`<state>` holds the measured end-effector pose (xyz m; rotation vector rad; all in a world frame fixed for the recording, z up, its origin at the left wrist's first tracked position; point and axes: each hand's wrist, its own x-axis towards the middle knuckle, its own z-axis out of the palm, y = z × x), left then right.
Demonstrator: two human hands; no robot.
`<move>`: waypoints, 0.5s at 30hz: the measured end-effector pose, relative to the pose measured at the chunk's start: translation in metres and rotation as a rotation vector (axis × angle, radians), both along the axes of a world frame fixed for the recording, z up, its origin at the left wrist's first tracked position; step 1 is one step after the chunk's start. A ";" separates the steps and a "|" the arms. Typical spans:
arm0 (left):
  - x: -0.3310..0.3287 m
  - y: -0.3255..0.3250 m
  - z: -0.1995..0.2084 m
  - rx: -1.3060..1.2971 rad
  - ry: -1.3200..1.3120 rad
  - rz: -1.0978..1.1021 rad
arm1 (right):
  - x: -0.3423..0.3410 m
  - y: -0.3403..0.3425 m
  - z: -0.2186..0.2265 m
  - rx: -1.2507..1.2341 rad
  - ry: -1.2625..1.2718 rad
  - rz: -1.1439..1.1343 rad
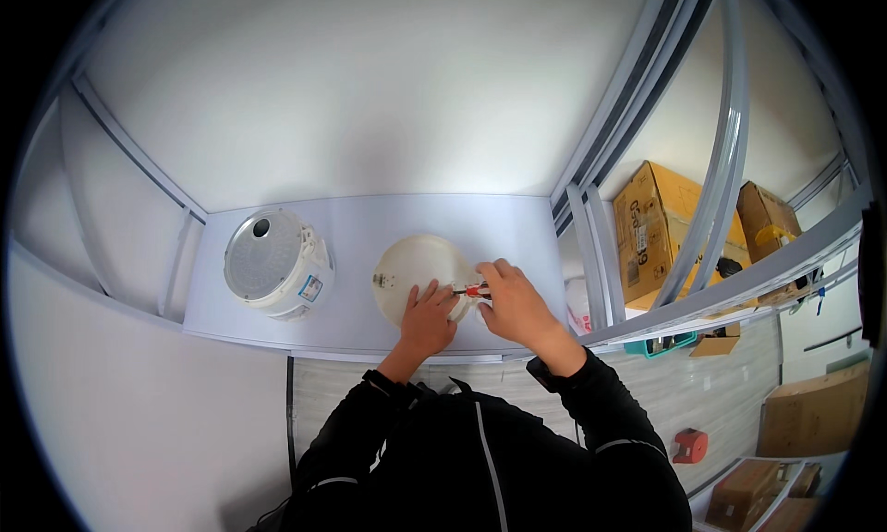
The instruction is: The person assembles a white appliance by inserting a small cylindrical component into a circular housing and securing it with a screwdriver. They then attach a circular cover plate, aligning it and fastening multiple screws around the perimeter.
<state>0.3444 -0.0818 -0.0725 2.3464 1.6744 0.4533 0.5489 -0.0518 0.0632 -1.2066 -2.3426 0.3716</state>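
A round off-white disc-shaped part (399,255) lies on the pale tabletop (356,227) in front of me. My left hand (427,321) rests on its near side, fingers spread, with the fingertips close to the tool's tip. In my right hand (516,306) I grip a screwdriver (474,292) with a red and black handle. Its thin shaft points left over the disc's right part; whether the tip sits in a screw is too small to tell. A small dark-marked fitting (383,281) shows at the disc's left edge.
A white cylindrical appliance (277,264) with a grey top and a dark round opening stands at the left. Metal frame posts (591,246) edge the table's right side. Beyond them are cardboard boxes (679,227), a teal crate (667,345) and a red stool (690,446).
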 end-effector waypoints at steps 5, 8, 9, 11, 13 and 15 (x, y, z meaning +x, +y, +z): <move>-0.001 0.001 -0.001 -0.006 0.031 -0.007 | -0.009 -0.003 0.015 -0.414 -0.178 -0.178; 0.000 0.000 -0.001 -0.002 0.023 0.000 | 0.003 0.004 0.004 0.089 0.034 0.235; 0.000 -0.001 -0.001 0.012 0.028 -0.006 | 0.003 0.003 0.001 0.111 0.053 0.195; 0.000 -0.002 -0.004 0.039 0.043 -0.011 | -0.005 -0.002 0.003 0.152 0.095 0.120; -0.002 -0.003 -0.006 0.041 0.044 -0.009 | -0.015 -0.005 0.022 -0.211 -0.146 -0.138; -0.004 -0.004 -0.008 0.035 0.042 -0.002 | -0.015 -0.005 0.021 -0.324 -0.215 -0.187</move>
